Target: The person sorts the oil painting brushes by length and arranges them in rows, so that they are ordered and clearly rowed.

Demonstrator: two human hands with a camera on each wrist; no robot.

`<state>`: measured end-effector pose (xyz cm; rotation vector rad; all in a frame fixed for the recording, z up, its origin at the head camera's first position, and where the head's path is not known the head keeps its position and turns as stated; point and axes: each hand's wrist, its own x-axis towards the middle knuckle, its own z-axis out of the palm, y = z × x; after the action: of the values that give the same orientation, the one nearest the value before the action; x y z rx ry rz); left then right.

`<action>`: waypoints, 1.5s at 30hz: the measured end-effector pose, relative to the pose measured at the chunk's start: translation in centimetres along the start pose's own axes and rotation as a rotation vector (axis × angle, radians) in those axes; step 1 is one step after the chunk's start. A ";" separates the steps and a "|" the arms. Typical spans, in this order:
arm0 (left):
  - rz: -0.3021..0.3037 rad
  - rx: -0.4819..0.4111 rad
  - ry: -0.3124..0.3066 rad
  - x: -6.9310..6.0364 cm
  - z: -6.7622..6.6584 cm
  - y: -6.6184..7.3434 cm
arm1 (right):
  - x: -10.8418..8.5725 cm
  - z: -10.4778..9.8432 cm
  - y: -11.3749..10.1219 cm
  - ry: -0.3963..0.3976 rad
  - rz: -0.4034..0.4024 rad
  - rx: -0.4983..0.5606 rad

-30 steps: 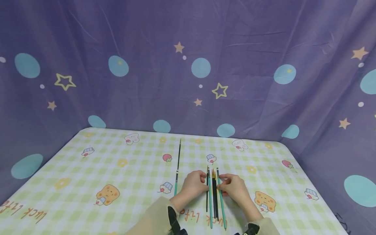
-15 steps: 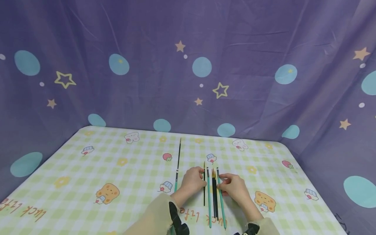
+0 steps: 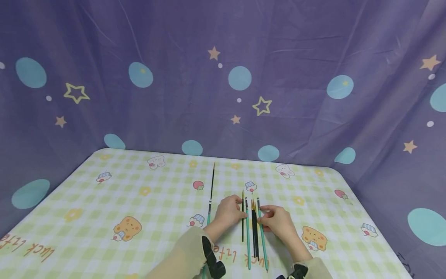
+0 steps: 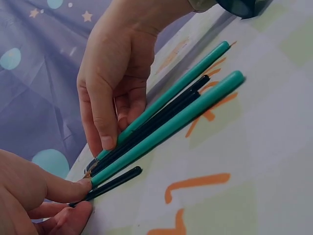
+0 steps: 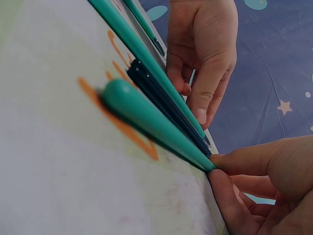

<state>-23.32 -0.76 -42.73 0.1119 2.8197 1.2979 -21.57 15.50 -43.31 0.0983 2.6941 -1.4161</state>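
Black bundle (image 3: pixel 254 230): slim black brushes lying side by side on the cloth (image 3: pixel 167 205), golden tips pointing away from the person; exact count hard to tell.
Right teal brush (image 3: pixel 263 241): just right of the bundle, its handle slanting outward at the near end.
Left teal brush (image 3: pixel 248 238): just left of the bundle, nearly parallel to it.
Lone black brush (image 3: pixel 242 229): left of the bundle, beyond the left teal brush; shorter, its tip reaching farther back.
Right hand (image 3: pixel 278 223): right of the bundle, thumb and finger pinching the right teal brush near its bristle end; whether they also touch the bundle, cannot tell.
Left hand (image 3: pixel 227 215): left of the bundle, fingers pinching the lone black brush; the thumb tip appears to touch the left teal brush.
Far black brush (image 3: pixel 212 184): well left of the bundle and farther back.
Far teal brush (image 3: pixel 208 219): well left of the bundle, in line with the far black brush, passing behind the left sleeve (image 3: pixel 184 252).
Purple curtain (image 3: pixel 285 42): behind the bundle, past the table's far edge.
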 end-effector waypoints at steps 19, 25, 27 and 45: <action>-0.017 0.006 -0.011 1.0 -0.4 -0.4 | 0.1 -0.1 -0.1 -0.008 0.019 -0.012; -0.047 -0.238 -0.055 1.1 -0.8 -1.1 | 0.1 -0.1 0.0 -0.004 0.018 -0.021; -0.050 -0.296 -0.065 1.0 -0.8 -1.3 | 0.1 0.0 0.0 -0.003 0.017 -0.021; -0.012 -0.487 -0.081 2.4 -3.6 -3.0 | -0.1 -0.1 0.0 -0.007 -0.018 -0.008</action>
<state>-26.06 -5.27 -42.65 0.1276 2.3503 1.8788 -21.48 15.55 -43.20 0.0687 2.7009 -1.4077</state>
